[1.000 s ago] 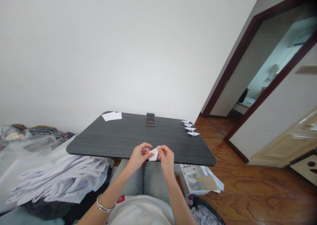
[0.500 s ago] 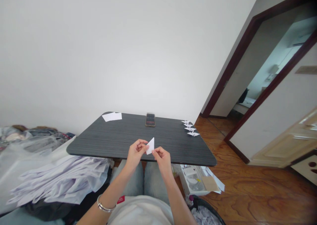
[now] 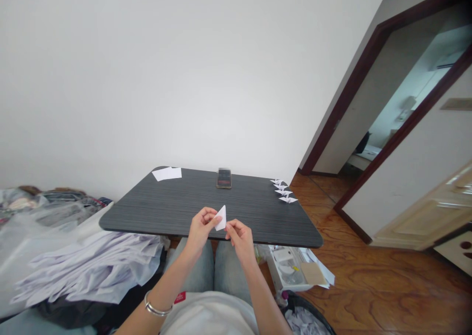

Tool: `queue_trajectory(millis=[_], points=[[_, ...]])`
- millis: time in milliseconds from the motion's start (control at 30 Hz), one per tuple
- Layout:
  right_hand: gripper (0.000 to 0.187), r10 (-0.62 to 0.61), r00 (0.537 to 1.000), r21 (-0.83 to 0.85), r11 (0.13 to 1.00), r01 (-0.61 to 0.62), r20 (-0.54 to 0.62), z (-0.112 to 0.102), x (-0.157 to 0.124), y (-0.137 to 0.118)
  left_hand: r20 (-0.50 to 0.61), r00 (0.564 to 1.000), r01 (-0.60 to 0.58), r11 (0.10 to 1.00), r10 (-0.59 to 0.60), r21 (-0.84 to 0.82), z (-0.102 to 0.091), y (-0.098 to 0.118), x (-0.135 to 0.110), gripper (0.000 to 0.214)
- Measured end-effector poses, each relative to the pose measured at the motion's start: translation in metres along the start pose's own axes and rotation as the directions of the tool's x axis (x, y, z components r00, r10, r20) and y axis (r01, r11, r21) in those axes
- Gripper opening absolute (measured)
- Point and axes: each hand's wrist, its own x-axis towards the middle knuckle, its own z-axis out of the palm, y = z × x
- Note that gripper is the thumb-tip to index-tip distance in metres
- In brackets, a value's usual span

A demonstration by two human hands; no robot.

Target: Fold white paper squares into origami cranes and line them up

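Note:
A small piece of white folded paper, roughly a triangle with its point up, is held above the front edge of the dark table. My left hand pinches its left side between thumb and fingers. At its lower right corner is my right hand, thumb and forefinger closed on the paper's edge. Several white paper cranes stand in a row at the table's right end. White paper sheets lie at the far left corner.
A phone leans upright at the back of the table, near the white wall. Under the right side sits a white box of small items, beside a black bin of crumpled paper. White clothes are piled at left.
The folded paper has turned a little and shifted slightly left, looking narrower now. My right fingers have moved slightly at its lower corner. The table items have stayed put.

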Motion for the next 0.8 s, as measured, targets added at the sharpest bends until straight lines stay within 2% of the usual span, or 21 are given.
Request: queue_trajectory(millis=[267,500,633,800], points=[[0.017,0.019,1.0,-0.012,1.0,-0.019,-0.016,0.0012,-0.0013,-0.0038,-0.007,1.0,0.0,0.999,0.0,0.033,0.0028,-0.0029,-0.0005,0.029],[0.018,0.03,0.997,-0.016,0.999,-0.032,-0.076,0.0007,-0.002,-0.0049,-0.045,0.997,-0.062,0.989,0.069,0.132,0.0025,-0.0051,-0.0021,0.021],[0.017,-0.003,0.995,-0.022,1.0,0.001,-0.1,0.0003,-0.0016,-0.0033,0.005,0.999,-0.032,0.995,0.032,0.096,0.0034,-0.0055,-0.0026,0.02],[0.016,-0.022,0.995,-0.029,0.999,0.02,-0.093,0.0004,-0.0013,-0.0034,0.018,0.999,-0.038,0.997,0.037,0.073,0.0056,-0.0039,-0.0033,0.021]])
